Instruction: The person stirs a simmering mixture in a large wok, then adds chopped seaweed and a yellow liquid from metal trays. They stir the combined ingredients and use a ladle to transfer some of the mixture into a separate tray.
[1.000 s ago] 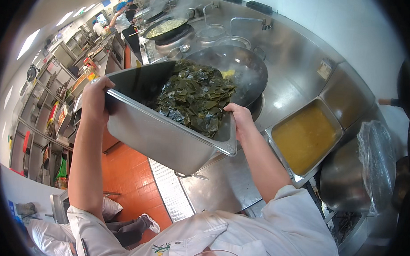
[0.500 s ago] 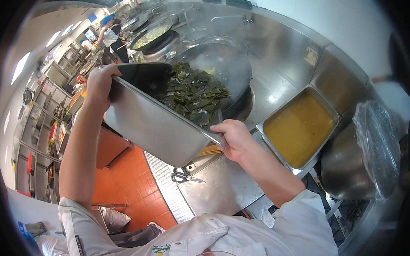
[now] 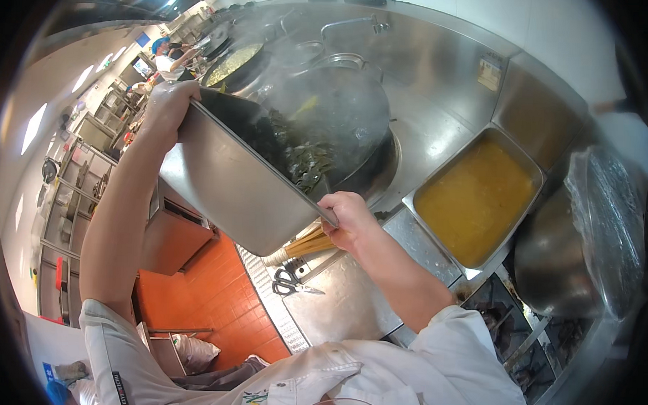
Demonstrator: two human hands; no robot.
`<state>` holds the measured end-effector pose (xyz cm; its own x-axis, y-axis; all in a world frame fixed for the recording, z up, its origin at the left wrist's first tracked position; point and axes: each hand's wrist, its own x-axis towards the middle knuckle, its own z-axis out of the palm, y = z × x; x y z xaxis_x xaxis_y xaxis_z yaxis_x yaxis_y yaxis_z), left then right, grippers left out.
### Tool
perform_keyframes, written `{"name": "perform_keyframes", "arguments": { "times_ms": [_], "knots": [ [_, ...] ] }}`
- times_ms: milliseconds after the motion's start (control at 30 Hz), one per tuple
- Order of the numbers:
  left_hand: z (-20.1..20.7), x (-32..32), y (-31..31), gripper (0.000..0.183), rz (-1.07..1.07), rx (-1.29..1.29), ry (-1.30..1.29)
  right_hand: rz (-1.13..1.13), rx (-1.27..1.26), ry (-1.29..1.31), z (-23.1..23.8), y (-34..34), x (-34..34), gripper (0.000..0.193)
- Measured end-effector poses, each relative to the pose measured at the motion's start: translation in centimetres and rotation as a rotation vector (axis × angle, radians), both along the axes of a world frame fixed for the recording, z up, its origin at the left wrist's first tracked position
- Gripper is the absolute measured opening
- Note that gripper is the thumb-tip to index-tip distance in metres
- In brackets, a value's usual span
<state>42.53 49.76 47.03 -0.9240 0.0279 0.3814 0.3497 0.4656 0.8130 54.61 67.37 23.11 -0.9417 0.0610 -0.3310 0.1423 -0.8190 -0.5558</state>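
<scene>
Above the near left edge of a large, round, dark metal wok (image 3: pixel 362 122), a deep rectangular stainless-steel pan (image 3: pixel 232 185) is held tilted, its open side turned toward the wok. Left hand (image 3: pixel 174 104): closed on the rim at the pan's far left corner. Right hand (image 3: pixel 348 214): closed on the rim at the near right corner, thumb uppermost. Both grips are narrow, and the pan is borne between them.

Dark green, flat, wet-looking leaf pieces (image 3: pixel 307 165) lie at the pan's lower right end, next to the wok. Steam blurs this area; whether any leaf touches the wok cannot be told. A small yellow-green patch shows through the steam at the wok's far left side.

Right of the wok, on the steel counter, stands a rectangular stainless-steel tray (image 3: pixel 408 200) containing cloudy yellow-brown liquid (image 3: pixel 474 197). Farther right is a large rounded steel vessel (image 3: pixel 554 264), partly covered by clear, crumpled plastic film (image 3: pixel 605 226). Black burner grates (image 3: pixel 498 312) lie on the near side of both.

Below the pan, at the counter's near left edge, are a bundle of thin tan sticks (image 3: pixel 308 246) and a pair of black-handled scissors (image 3: pixel 289 281), blades pointing right. Far left, a second dark wok holds pale chopped food (image 3: pixel 234 64); beyond it stands a co-worker in a blue cap and white top (image 3: pixel 168 61). Red-orange floor tiles (image 3: pixel 192 291) show at near left.
</scene>
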Motion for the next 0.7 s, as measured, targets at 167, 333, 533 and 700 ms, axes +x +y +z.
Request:
{"name": "perform_keyframes", "arguments": {
  "times_ms": [167, 333, 533, 700],
  "knots": [
    [0.5, -0.7, 1.2, 0.013, -0.045, -0.201, 0.174, 0.053, -0.048, 0.050, 0.1, -0.1, -0.8, 0.016],
    [2.0, -0.9, 2.2, 0.019, 0.020, -0.300, 0.310, 0.062, -0.099, 0.067, -0.1, -1.4, -2.5, 0.007],
    [4.0, -1.6, 6.0, 0.032, 0.073, -0.605, 0.305, 0.133, -0.224, 0.048, -1.1, -3.8, -7.0, 0.010],
    [3.9, -1.5, 10.8, 0.035, -0.018, -0.851, 0.522, 0.250, -0.226, 0.147, -0.7, -6.3, -9.6, 0.015]
  ]
}}
